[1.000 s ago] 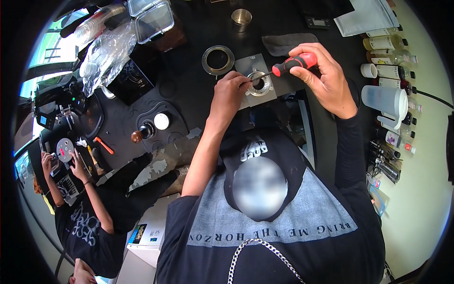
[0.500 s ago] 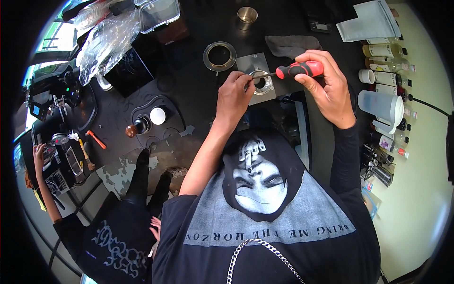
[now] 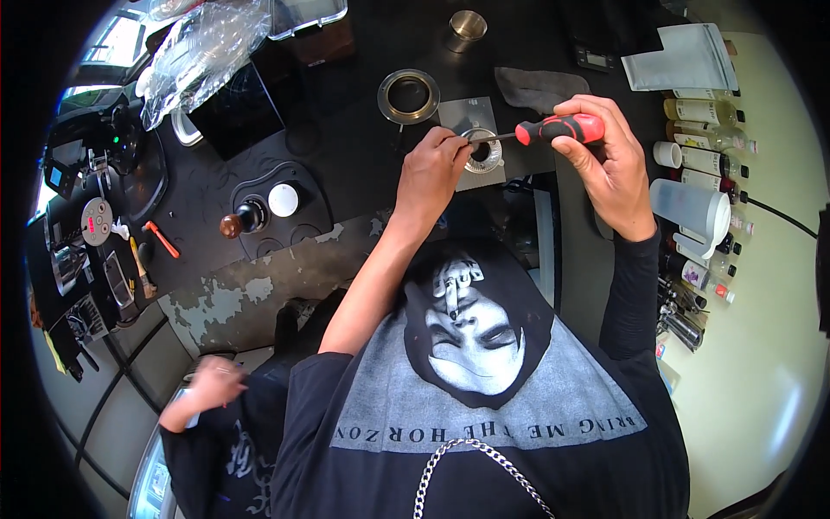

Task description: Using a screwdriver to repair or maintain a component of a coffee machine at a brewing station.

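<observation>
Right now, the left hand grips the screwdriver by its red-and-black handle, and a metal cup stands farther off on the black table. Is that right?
No: the head view shows the right hand gripping the screwdriver's handle. The metal cup does stand farther off on the table.

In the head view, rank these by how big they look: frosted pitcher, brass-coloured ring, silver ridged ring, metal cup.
Largest to smallest:
1. Frosted pitcher
2. Brass-coloured ring
3. Silver ridged ring and metal cup: look too alike to rank
</observation>
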`<state>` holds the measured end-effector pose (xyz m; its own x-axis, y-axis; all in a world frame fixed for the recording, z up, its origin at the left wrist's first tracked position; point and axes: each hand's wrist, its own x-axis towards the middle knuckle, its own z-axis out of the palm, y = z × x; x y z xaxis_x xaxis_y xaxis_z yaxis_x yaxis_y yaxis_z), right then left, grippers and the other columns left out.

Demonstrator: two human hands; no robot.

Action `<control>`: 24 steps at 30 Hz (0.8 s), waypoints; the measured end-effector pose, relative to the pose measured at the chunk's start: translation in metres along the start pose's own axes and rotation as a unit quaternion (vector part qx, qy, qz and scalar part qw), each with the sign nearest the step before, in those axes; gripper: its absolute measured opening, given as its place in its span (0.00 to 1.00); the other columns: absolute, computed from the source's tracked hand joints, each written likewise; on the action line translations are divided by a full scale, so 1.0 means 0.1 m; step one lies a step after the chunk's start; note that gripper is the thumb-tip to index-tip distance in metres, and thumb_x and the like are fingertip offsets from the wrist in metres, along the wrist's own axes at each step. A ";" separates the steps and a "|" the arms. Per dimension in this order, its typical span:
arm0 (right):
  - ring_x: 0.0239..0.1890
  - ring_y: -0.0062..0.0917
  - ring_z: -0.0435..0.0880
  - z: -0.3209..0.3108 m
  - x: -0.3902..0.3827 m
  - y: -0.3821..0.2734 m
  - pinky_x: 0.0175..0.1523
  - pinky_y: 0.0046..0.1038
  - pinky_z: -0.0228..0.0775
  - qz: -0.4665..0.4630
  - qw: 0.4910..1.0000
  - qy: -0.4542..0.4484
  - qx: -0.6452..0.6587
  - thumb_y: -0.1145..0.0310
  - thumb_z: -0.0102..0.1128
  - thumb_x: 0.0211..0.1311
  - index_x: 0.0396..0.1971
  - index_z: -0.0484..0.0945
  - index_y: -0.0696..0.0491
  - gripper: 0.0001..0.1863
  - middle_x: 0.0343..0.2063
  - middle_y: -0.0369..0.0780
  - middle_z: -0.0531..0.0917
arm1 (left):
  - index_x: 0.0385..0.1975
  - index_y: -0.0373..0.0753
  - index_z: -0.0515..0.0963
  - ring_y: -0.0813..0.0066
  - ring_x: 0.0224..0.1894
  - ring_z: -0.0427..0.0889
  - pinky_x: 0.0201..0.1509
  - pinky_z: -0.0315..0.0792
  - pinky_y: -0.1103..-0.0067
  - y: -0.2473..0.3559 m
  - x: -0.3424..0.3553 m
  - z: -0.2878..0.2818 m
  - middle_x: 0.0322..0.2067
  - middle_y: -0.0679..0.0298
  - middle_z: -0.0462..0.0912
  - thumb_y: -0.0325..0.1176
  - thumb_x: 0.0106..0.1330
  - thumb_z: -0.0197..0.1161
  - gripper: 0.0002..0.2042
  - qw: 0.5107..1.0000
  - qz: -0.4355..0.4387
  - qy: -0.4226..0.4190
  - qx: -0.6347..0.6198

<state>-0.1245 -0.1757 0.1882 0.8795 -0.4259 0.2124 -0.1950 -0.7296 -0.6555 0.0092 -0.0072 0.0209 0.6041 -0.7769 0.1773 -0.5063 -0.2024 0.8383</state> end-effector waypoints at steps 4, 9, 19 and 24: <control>0.46 0.32 0.85 -0.01 0.01 0.00 0.52 0.29 0.77 0.006 1.000 -0.005 0.016 0.62 0.74 0.67 0.50 0.82 0.57 0.19 0.47 0.41 0.83 | 0.41 0.34 0.88 0.58 0.37 0.89 0.42 0.82 0.70 0.01 0.01 0.00 0.40 0.58 0.86 0.29 0.67 0.71 0.07 1.000 -0.008 -0.003 -0.012; 0.46 0.31 0.85 -0.01 0.04 -0.01 0.52 0.29 0.77 -0.002 1.000 -0.013 -0.009 0.62 0.74 0.67 0.50 0.82 0.57 0.19 0.47 0.41 0.83 | 0.41 0.33 0.88 0.57 0.37 0.89 0.42 0.82 0.69 0.01 0.02 -0.02 0.40 0.58 0.86 0.29 0.67 0.71 0.07 1.000 -0.008 -0.009 -0.018; 0.46 0.32 0.85 -0.03 0.07 -0.08 0.52 0.29 0.77 -0.025 0.999 -0.045 -0.002 0.64 0.73 0.67 0.51 0.81 0.57 0.18 0.48 0.41 0.83 | 0.41 0.34 0.88 0.56 0.38 0.89 0.43 0.82 0.68 0.02 0.04 -0.03 0.40 0.58 0.87 0.30 0.67 0.71 0.08 1.000 -0.011 -0.017 -0.011; 0.49 0.34 0.86 -0.03 0.07 -0.17 0.54 0.31 0.78 -0.027 0.997 -0.066 0.005 0.69 0.72 0.66 0.55 0.79 0.55 0.20 0.50 0.42 0.83 | 0.41 0.33 0.88 0.56 0.39 0.89 0.44 0.82 0.68 0.02 0.05 -0.04 0.40 0.57 0.86 0.30 0.67 0.71 0.08 1.000 -0.009 -0.026 -0.015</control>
<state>-0.1162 -0.1680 0.2032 0.9382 -0.3114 0.1510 -0.1420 -0.7443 -0.6526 0.0137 -0.0088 0.0254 0.5801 -0.8033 0.1352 -0.4761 -0.1997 0.8564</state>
